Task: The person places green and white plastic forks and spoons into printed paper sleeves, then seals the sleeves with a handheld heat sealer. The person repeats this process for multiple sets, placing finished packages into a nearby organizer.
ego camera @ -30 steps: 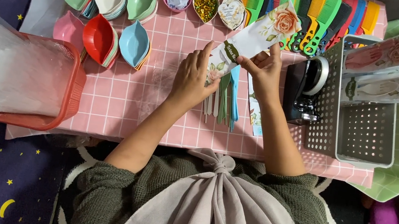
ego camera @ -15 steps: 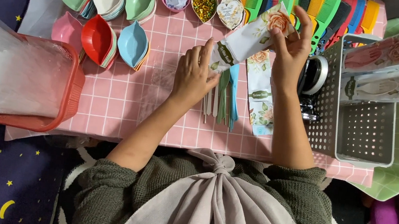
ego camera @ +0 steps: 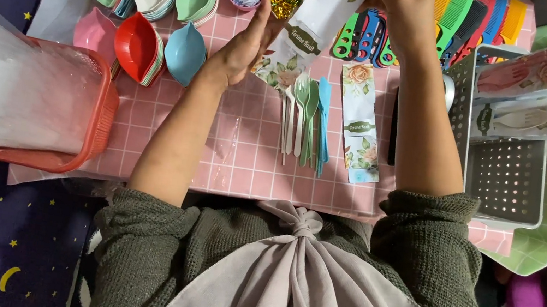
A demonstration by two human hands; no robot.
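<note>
The right hand [ego camera: 397, 10] has lifted the floral sleeve [ego camera: 308, 30] toward the top centre of the frame, its grip pinched on the upper end, while the left hand [ego camera: 242, 46] has moved up to steady the lower end with open fingers. The spoons [ego camera: 303, 118] and a second sleeve [ego camera: 359, 130] stay on the counter [ego camera: 229, 161] below, so the sleeve looks ready for filling.

Dark olive-green knit sweater, ribbed texture, sleeves pushed up past the elbows; both forearms bare. Light grey-beige cloth, smooth weave, drapes down the front and gathers into a knot at mid-chest. Left hand [ego camera: 242, 49] and right hand [ego camera: 398, 3] bare, no rings, watch or bracelets visible. Nails short, unpainted as far as visible.
</note>
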